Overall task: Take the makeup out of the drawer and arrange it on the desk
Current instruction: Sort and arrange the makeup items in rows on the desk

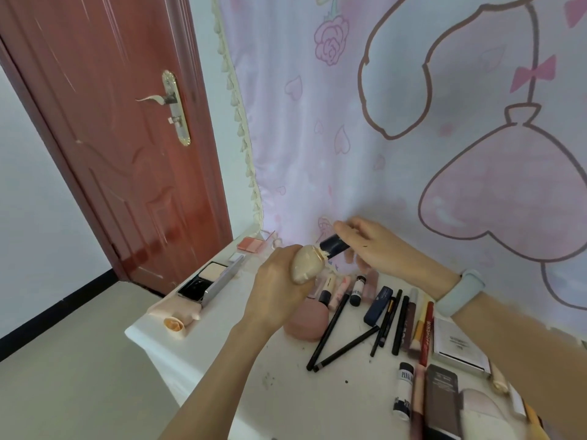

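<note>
A red door [104, 138] beside a pink curtain [397, 122].

Left hand [279, 290] raised from 7 o'clock, fingers curled in a grip. Right hand [371, 246] reaching in from 4 o'clock, thumb and fingers pinching, wristband on wrist.

Probably a bedroom — door [120, 138], cartoon wall cloth [413, 122].
</note>
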Demonstrator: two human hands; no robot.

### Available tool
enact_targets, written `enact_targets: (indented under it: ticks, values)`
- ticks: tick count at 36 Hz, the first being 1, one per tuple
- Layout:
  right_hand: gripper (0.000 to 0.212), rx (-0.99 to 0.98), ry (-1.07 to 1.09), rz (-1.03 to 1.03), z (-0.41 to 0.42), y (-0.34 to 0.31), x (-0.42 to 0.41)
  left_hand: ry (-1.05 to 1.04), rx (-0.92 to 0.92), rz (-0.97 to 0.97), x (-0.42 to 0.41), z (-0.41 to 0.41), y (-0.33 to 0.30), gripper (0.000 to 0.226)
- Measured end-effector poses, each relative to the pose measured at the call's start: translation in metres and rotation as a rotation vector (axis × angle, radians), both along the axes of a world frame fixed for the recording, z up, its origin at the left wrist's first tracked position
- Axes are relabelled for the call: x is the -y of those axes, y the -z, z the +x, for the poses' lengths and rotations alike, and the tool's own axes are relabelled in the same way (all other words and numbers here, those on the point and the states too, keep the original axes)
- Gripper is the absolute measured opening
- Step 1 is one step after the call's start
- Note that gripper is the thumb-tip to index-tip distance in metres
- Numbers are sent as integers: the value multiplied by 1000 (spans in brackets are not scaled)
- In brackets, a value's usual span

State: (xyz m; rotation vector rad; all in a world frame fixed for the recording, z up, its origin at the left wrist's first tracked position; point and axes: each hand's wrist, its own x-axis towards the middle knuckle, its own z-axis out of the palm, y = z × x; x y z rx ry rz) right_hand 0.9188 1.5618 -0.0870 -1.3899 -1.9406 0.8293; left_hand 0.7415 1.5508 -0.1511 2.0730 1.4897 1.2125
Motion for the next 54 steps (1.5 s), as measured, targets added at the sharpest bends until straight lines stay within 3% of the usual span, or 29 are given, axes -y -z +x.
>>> enact_targets:
  ticks: [2, 5, 10, 12, 15, 19, 25, 33, 42, 48, 54]
  values:
    - [38, 8, 59, 55, 1, 4, -3, 11, 1, -9, 1, 1, 2, 13]
    - [13, -41, 35, 101, 2, 8, -4, 33, 21, -30, 4, 0, 4, 18]
    - [21, -159, -66, 4, 3, 8, -1, 19, 45, -45, 5, -3, 5, 24]
    - [18, -109, -62, -10, -1, 8, -1, 21, 39, -41, 4, -3, 6, 24]
    - [30, 12, -7, 60, -6, 11, -4, 28, 48, -38, 2, -2, 5, 24]
    - [10, -55, -26, 123, -6, 11, -7, 13, 62, -47, 0, -2, 6, 26]
    - [22, -218, -60, 146, 6, 4, -8, -3, 110, -66, -1, -9, 9, 25]
    - [29, -43, -153, 201, 5, 3, -4, 15, 133, -106, 1, -5, 10, 23]
    - [39, -206, -207, 266, 15, -12, -3, 2, 124, -129, 2, -8, 10, 21]
    - [37, -58, -217, 231, 9, -6, -5, 28, 173, -121, 4, -2, 6, 25]
    - [42, -178, -220, 243, 17, -16, -6, 31, 194, -187, 3, -7, 9, 27]
